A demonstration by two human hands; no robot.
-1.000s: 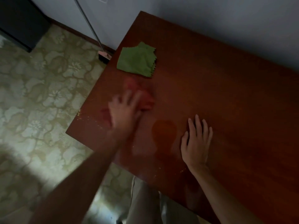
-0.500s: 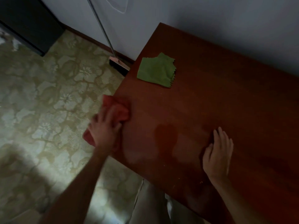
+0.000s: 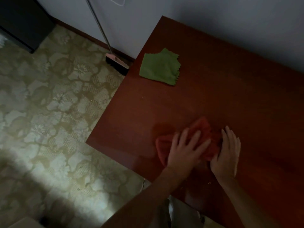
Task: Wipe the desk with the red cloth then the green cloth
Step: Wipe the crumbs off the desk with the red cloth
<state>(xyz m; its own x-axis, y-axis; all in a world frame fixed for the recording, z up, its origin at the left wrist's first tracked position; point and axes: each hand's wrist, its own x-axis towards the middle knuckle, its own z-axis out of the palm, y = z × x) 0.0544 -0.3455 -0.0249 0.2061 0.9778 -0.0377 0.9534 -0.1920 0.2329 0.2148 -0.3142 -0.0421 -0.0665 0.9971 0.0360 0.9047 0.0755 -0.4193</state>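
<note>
The red cloth (image 3: 203, 129) lies crumpled on the reddish-brown desk (image 3: 238, 96) near its front edge. My left hand (image 3: 185, 149) presses flat on the cloth with fingers spread. My right hand (image 3: 227, 154) rests flat on the desk just right of the cloth, its thumb side touching the cloth's edge. The green cloth (image 3: 160, 67) lies folded and untouched near the desk's far left corner, well apart from both hands. A darker damp-looking patch (image 3: 162, 128) shows on the wood to the left of the red cloth.
A broom (image 3: 116, 62) leans against the white wall beside the desk's left edge. Patterned floor (image 3: 49, 104) spreads to the left. A dark cabinet (image 3: 21, 25) stands at the top left. Small crumbs dot the desk near its front edge.
My left hand has swept the red cloth from the desk's left edge rightwards until it meets my right hand. The view has shifted, so the desk sits further right.
</note>
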